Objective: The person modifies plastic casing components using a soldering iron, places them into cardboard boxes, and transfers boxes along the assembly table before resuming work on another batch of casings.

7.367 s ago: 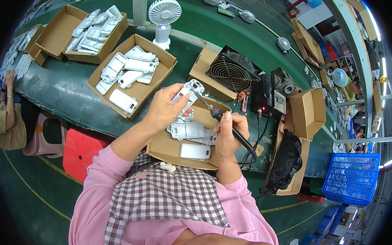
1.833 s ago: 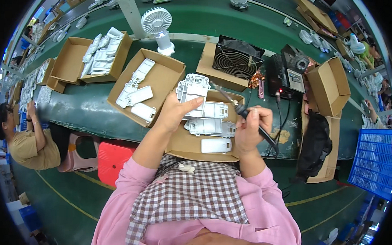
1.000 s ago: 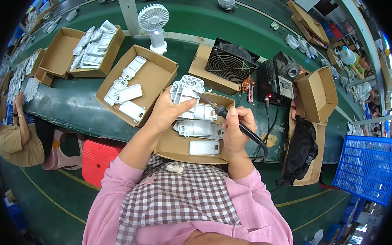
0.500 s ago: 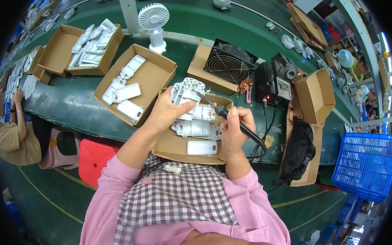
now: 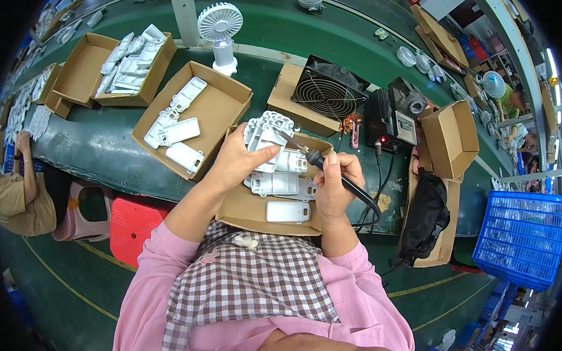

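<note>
Left grip (image 5: 232, 163): clasping the casing (image 5: 265, 126) above the near box (image 5: 241, 214), at its 12 o'clock side. Right grip (image 5: 338, 185): clasping the iron (image 5: 316, 159); tip directed toward 10 o'clock, at the casing; contact cannot be confirmed. White fan (image 5: 220, 23): upright on the worktop (image 5: 100, 149), at 11 o'clock from the casing.

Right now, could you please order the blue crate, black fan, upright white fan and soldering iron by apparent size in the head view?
Blue crate
Black fan
Upright white fan
Soldering iron, held in the right hand
</note>
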Demonstrator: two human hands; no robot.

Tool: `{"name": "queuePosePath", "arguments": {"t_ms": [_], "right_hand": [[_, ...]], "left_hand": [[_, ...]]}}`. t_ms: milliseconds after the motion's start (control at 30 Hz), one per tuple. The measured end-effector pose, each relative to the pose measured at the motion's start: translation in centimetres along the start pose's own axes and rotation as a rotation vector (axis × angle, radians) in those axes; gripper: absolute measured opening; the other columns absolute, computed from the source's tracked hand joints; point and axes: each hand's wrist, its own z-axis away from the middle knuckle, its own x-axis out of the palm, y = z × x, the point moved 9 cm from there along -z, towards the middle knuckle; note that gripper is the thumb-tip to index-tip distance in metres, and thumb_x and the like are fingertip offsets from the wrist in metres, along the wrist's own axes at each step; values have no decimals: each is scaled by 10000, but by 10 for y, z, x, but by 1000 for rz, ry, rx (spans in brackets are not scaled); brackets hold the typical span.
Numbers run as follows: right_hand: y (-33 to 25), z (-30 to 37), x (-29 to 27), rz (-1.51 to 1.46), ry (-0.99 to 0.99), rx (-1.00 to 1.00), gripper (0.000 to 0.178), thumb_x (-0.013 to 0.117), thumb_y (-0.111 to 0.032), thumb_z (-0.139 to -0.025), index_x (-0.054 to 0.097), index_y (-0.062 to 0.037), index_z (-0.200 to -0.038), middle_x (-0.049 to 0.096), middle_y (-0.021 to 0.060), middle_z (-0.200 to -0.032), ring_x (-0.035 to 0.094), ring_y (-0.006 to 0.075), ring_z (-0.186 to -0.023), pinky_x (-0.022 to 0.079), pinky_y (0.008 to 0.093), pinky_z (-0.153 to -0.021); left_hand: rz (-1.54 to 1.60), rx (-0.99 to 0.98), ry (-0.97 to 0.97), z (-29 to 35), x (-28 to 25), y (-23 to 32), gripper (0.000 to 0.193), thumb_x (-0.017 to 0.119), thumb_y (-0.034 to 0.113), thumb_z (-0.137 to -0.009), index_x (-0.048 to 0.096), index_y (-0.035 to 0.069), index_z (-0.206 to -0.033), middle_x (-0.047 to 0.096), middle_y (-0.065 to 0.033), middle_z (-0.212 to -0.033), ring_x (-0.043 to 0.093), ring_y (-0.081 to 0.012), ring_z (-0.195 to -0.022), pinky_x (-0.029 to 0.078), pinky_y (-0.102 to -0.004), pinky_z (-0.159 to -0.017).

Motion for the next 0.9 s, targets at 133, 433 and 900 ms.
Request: {"name": "queuePosePath", "arguments": {"t_ms": [133, 433, 900], "right_hand": [[0, 0, -2, -52, 32, -14, 163, 602, -92, -896, 506, -29, -782, 540, 30, -658, 477, 62, -480, 393, 201, -444], [-6, 1, -12, -153, 85, -78, 175, 569, -130, -908, 474, -34, -797, 527, 60, -682, 461, 79, -457, 393, 207, -418], [-3, 2, -5, -61, 11, -64, 165, 584, -109, -914, 492, -30, -803, 536, 38, -673, 473, 64, -495, 387, 198, -467]], "left_hand": [[6, -11, -19, 0, 2, 2, 391, 742, 144, -792, 551, -3, -1099, 656, -78, -974, 624, -122, -850, 509, -268, -744], [588, -300, -212, 7, 22, 3, 446, 678, 150, -831, 489, -15, -1200, 629, -128, -1038, 665, -204, -850, 579, -332, -718], [279, -52, -62, 5, 6, 2, 320, 626, 149, -898, 476, 37, -1158, 626, -81, -971, 648, -145, -817, 538, -276, -698]]}}
